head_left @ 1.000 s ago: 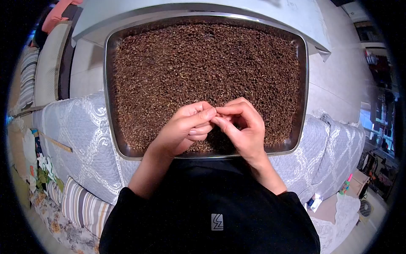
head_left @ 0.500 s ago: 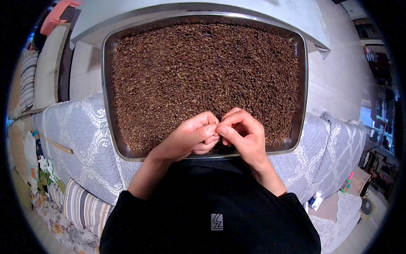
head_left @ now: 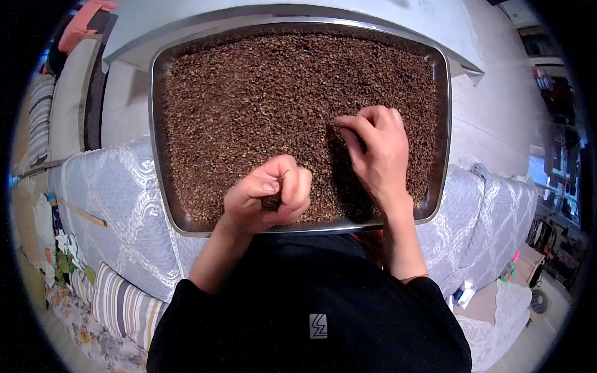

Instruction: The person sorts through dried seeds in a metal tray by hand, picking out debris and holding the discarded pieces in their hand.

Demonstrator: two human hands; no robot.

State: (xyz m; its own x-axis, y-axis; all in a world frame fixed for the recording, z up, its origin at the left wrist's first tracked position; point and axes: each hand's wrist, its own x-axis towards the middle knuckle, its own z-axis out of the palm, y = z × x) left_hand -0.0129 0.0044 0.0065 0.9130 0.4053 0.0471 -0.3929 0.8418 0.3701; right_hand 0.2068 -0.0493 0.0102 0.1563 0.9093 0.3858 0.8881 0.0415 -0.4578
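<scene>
A wide metal tray (head_left: 160, 143) holds a layer of small dark brown dried pieces (head_left: 261, 105), too small to name for certain. My left hand (head_left: 267, 189) is over the tray's front part, fingers curled round and thumb bent in. A thin dark strand shows by its fingers; what lies inside the curl is mostly hidden. Farther out on the right, my right hand (head_left: 380, 152) hovers low over the brown pieces, palm down. Its thumb and forefinger come together in a pinch, and anything between them is too small to make out.
Behind the tray is a white-covered table (head_left: 280, 11). A sofa with a grey patterned cover (head_left: 118, 193) runs along both sides. A striped cushion (head_left: 127, 304) lies at left, and a small fan (head_left: 538, 301) stands far right.
My hands were together at the fingertips and are now apart. The right hand has moved forward and right over the brown pieces; the left has shifted slightly left.
</scene>
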